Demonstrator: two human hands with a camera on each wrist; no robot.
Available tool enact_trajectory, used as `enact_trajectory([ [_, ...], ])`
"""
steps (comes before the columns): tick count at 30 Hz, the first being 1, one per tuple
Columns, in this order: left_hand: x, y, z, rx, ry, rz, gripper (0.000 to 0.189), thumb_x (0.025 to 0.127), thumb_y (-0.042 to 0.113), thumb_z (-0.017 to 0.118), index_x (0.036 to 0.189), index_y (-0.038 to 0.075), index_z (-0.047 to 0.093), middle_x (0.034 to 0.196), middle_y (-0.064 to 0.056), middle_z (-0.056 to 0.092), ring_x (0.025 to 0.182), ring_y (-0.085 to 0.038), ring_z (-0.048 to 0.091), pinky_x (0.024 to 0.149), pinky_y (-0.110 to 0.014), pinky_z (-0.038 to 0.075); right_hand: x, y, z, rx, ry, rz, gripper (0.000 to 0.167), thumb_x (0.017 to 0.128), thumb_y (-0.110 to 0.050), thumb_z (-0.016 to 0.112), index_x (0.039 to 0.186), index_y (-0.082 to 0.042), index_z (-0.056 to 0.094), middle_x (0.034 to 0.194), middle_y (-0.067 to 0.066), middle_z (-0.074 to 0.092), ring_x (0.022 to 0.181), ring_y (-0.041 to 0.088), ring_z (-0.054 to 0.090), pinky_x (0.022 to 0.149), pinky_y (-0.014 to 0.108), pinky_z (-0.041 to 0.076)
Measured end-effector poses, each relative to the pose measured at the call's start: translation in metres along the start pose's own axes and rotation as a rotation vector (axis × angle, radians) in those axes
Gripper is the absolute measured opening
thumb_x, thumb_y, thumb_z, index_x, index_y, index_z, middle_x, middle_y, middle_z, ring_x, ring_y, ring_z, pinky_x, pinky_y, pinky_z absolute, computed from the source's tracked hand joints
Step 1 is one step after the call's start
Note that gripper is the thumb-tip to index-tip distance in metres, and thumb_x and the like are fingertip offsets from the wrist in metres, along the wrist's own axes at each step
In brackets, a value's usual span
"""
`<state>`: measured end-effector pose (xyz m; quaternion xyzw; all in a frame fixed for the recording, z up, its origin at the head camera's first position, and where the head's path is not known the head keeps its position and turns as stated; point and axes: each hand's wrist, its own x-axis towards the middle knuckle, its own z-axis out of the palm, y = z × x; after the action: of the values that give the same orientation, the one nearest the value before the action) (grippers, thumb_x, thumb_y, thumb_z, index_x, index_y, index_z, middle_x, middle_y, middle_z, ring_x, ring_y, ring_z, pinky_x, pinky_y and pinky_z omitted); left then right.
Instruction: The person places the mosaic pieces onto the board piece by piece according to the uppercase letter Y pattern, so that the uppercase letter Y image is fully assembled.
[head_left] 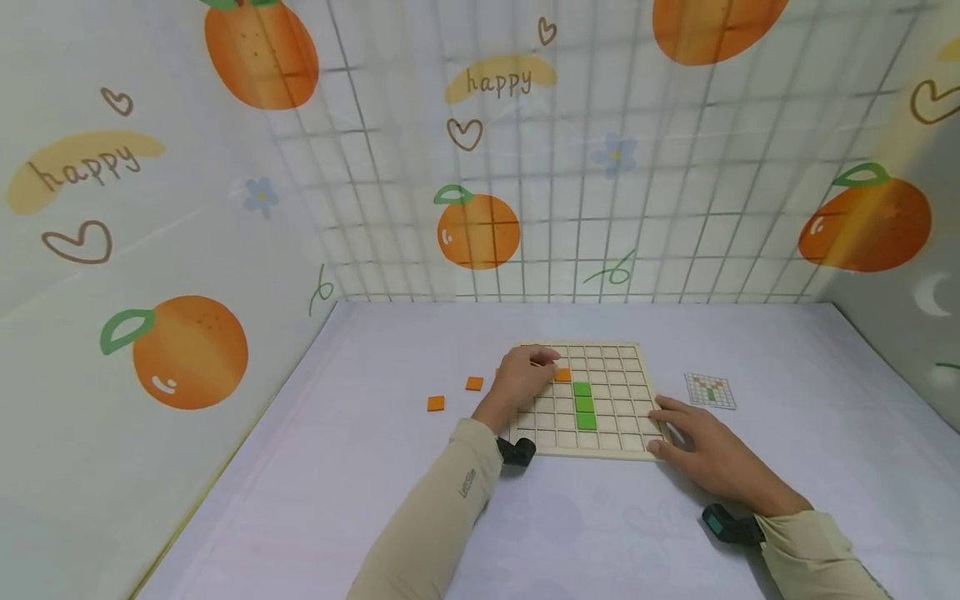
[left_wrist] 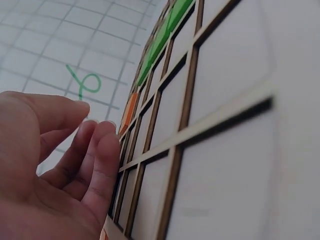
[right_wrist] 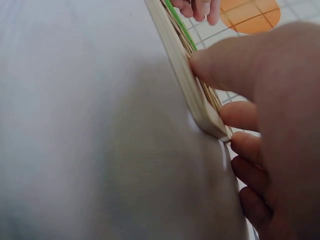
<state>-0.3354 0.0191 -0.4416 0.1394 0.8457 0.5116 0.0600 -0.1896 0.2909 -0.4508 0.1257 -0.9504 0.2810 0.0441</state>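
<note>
A white backdrop (head_left: 390,167) printed with oranges, hearts and grid lines stands behind a pale table (head_left: 600,542). On the table lies a wooden grid board (head_left: 622,407), flat, its near edge facing the person.

The right hand (head_left: 708,454) rests at the board's near right corner, thumb and fingertips touching its edge, the fingers relaxed rather than clenched. The left hand (head_left: 521,379) reaches over the board's left side. Its fingers bend toward the thumb, but the left wrist view shows a gap between them and no piece in it, so the grip looks released.

To the right of the board, just beyond the right hand, lies a small printed grid card (head_left: 710,391) with orange and green squares.

In the board, 3 green square tiles (head_left: 583,406) form a line running near to far. 1 orange square tile (head_left: 562,375) sits diagonally off the far left end of that line, just beside the left fingertips and well apart from the right hand.

2 loose orange tiles (head_left: 454,393) lie on the table, left of the board and on the outer side of the left hand, which is much the nearer. An orange sliver also shows behind that hand, too hidden to identify.
</note>
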Motion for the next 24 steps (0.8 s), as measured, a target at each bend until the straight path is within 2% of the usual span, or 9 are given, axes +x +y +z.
enact_trajectory([
  [5, -0.009, -0.001, -0.004, -0.022, 0.021, 0.038, 0.025, 0.096, 0.023, 0.066, 0.119, 0.017, 0.073, 0.100, 0.009, 0.064, 0.093, -0.013, 0.059, 0.084, -0.035, 0.049, -0.001, 0.004, 0.001, -0.015, 0.002, -0.008, 0.056, 0.096, -0.039, 0.068, 0.136, 0.000, 0.059, 0.151, 0.024, 0.041, 0.137, 0.050, 0.035, 0.105, 0.067, 0.029],
  [9, -0.018, -0.005, -0.011, -0.074, 0.017, 0.026, 0.027, 0.097, 0.025, 0.066, 0.121, 0.015, 0.072, 0.100, 0.007, 0.065, 0.091, -0.014, 0.062, 0.082, -0.034, 0.050, -0.002, 0.003, 0.000, -0.014, 0.001, -0.014, 0.056, 0.096, -0.040, 0.067, 0.136, -0.001, 0.059, 0.152, 0.024, 0.041, 0.137, 0.050, 0.035, 0.105, 0.067, 0.029],
  [16, -0.031, -0.012, -0.034, -0.102, 0.038, -0.017, 0.028, 0.097, 0.026, 0.067, 0.122, 0.014, 0.072, 0.104, 0.006, 0.067, 0.092, -0.014, 0.065, 0.080, -0.032, 0.053, -0.001, 0.001, -0.002, -0.007, 0.000, -0.012, 0.056, 0.096, -0.038, 0.068, 0.136, -0.001, 0.059, 0.152, 0.023, 0.041, 0.137, 0.051, 0.034, 0.104, 0.068, 0.029],
  [24, -0.046, -0.017, -0.063, -0.148, 0.070, -0.016, 0.029, 0.097, 0.019, 0.064, 0.124, 0.007, 0.069, 0.105, -0.003, 0.069, 0.093, -0.016, 0.067, 0.083, -0.032, 0.055, -0.001, 0.000, -0.003, -0.003, -0.007, -0.006, 0.057, 0.096, -0.039, 0.069, 0.136, -0.001, 0.059, 0.151, 0.024, 0.041, 0.137, 0.051, 0.034, 0.104, 0.068, 0.029],
])
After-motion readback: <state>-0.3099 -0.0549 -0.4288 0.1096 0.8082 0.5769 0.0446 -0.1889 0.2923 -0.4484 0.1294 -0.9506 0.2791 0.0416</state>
